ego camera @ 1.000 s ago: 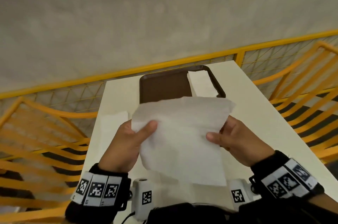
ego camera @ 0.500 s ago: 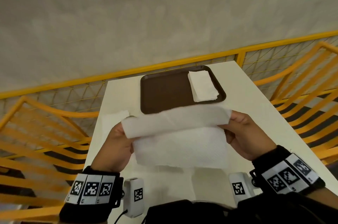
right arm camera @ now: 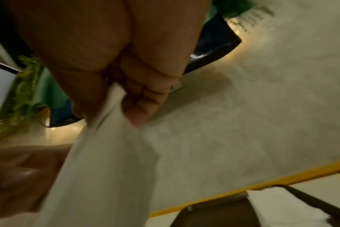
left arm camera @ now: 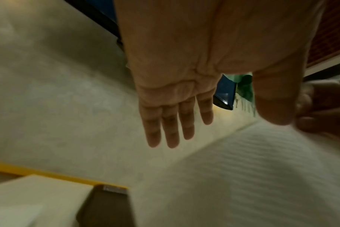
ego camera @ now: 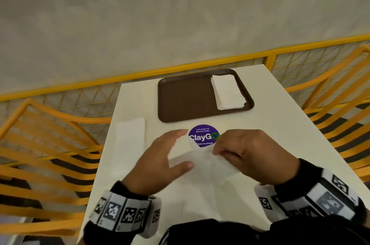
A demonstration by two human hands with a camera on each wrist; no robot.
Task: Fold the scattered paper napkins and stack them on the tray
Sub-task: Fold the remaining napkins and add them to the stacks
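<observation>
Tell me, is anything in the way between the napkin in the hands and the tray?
Nothing visible blocks it. The napkin, pinched by the right hand, has only bare table and a flat purple sticker between it and the tray. The stack lies on the tray's right side.

a pale, mottled plaster wall (ego camera: pixel 140 14) is seen across the upper half of the head view. along its foot a yellow railing (ego camera: pixel 200 67) with thin wire mesh panels is set. a white table (ego camera: pixel 290 124) is placed against the railing, and a round purple sticker (ego camera: pixel 202 134) is stuck on its top. orange slatted seating (ego camera: pixel 40 164) is found to either side of the table. the light is soft and even.
</observation>
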